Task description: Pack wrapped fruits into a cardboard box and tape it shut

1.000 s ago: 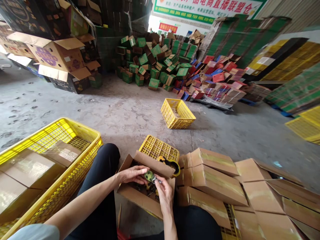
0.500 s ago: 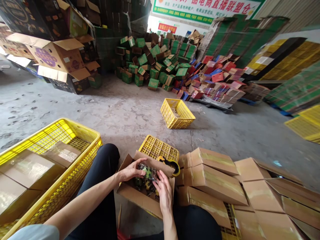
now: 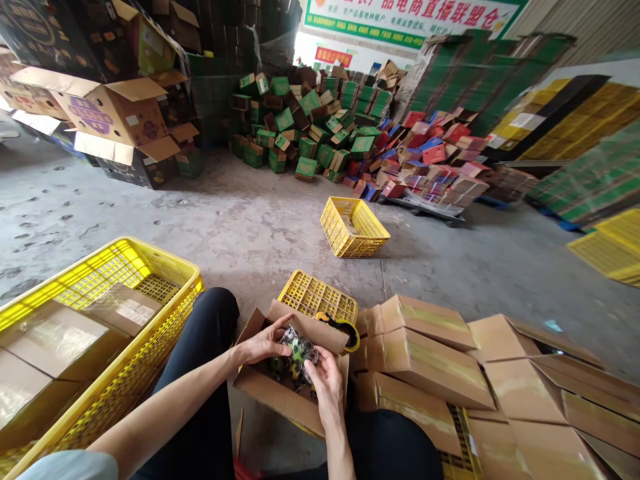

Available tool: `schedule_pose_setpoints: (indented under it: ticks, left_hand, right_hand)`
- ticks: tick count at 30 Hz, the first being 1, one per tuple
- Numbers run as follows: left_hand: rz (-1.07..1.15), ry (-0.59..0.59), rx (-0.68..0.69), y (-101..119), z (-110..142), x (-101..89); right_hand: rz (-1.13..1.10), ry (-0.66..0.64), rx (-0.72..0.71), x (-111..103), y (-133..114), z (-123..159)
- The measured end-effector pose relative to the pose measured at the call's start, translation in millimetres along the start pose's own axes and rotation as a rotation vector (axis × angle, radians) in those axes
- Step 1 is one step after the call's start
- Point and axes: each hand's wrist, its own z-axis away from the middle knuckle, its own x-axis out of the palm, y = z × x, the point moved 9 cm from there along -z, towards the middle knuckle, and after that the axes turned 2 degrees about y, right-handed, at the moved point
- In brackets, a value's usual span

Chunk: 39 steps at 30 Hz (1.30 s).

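An open cardboard box (image 3: 280, 397) rests between my knees, its flaps up. Both hands are over its opening, holding a small clear plastic packet with green and black contents (image 3: 299, 348). My left hand (image 3: 263, 343) pinches the packet's left side with curled fingers. My right hand (image 3: 325, 380) grips it from the right and below. More dark and yellow items lie inside the box under the packet. A yellow and black tape dispenser (image 3: 343, 328) sits just behind the box.
A large yellow crate (image 3: 150, 267) with taped cartons stands at my left. Sealed brown cartons (image 3: 430, 360) are stacked at my right. A small yellow basket (image 3: 354, 228) sits on the concrete floor ahead, with piles of green, red and brown boxes (image 3: 320, 127) beyond.
A second ago my hands held a small green item with a thin tool at the box opening. Now both grip a crinkly clear packet lifted slightly above the box.
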Motion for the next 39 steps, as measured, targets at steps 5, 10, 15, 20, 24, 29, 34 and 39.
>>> schedule_pose_setpoints:
  ticks: [5, 10, 15, 20, 24, 29, 34, 39]
  left_hand:
    - [0.008, 0.017, -0.106, -9, 1, -1.8]
    - [-0.037, -0.009, -0.159, -11, 5, 4.6]
    - [-0.032, 0.028, -0.147, -11, 5, -0.2]
    - [-0.012, 0.053, -0.136, -14, 2, -5.7]
    - [-0.016, 0.061, -0.08, -10, 0, -7.9]
    - [-0.039, 0.024, 0.02, 0, -1, -6.4]
    - [-0.035, -0.028, 0.064, 4, -2, -1.5]
    - [-0.028, -0.095, 0.033, 2, 0, 7.6]
  right_hand:
    - [0.092, -0.006, -0.069, 1, -14, 2]
    - [0.24, -0.084, -0.179, 11, -24, 6]
    - [0.484, -0.112, -0.416, 21, -37, 13]
    - [0.585, -0.089, -0.511, 23, -42, 17]
    - [0.572, -0.045, -0.502, 16, -41, 14]
    - [0.454, 0.079, -0.363, -6, -31, 2]
    - [0.329, 0.055, -0.258, -3, -18, -1]
    - [0.409, -0.026, -0.249, 11, -18, 5]
